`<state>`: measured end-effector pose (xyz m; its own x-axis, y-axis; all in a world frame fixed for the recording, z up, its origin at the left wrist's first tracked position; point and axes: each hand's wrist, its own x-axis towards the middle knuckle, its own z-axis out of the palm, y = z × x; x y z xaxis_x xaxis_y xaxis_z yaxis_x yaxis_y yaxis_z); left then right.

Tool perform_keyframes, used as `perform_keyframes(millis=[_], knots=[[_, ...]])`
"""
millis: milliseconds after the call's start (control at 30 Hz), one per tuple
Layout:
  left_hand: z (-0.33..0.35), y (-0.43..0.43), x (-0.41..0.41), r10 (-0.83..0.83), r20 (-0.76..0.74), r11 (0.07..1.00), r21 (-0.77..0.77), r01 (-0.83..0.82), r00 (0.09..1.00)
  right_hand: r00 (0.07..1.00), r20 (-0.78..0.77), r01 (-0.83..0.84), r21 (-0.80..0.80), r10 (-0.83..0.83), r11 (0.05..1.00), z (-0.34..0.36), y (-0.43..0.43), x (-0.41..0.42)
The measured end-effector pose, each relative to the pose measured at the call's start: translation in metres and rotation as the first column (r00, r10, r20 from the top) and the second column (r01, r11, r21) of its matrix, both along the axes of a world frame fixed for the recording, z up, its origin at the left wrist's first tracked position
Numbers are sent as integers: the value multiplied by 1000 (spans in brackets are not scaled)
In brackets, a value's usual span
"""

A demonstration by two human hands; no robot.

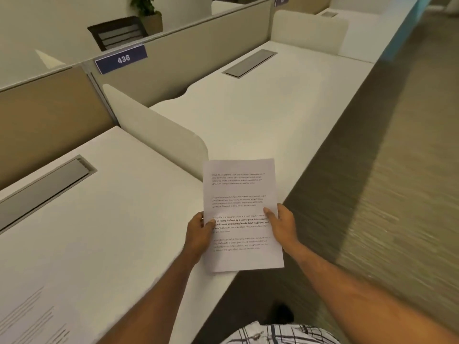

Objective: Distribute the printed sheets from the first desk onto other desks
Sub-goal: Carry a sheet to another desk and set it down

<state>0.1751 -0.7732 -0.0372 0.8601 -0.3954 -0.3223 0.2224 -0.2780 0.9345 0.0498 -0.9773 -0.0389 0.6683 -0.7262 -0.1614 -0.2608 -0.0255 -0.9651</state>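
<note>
Here both hands' fingers (269, 211) clamp printed sheets (242, 214) near a partition label (121, 59) reading "436".

Light is soft, warm and even from overhead: you get no glare on the white desk (260, 115) beyond your fingertips (267, 211), only a broad shadow on the carpet (372, 170) right of them. Text on the printed sheets (242, 214) under your fingers is half legible, bold lines sharpest; carpet streaks with motion blur. Far beyond your fingers the partition label (121, 59) reads soft, and wide-angle bowing bends desk edges toward the frame borders.
</note>
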Motion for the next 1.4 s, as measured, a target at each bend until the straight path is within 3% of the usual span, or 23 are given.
perform_keyframes(millis=[567, 1000, 1400], knots=[[22, -282, -17, -111, 76, 993, 53, 107, 991, 993, 70, 92, 33, -94, 995, 19, -261, -48], [21, -497, 30, -256, 67, 966, -3, 257, 964, 942, 48, 323, 132, -331, 937, 17, -431, -42], [41, -782, 85, -590, 41, 805, -42, 592, 806, 849, 8, 526, 88, -529, 846, 33, -670, -31]])
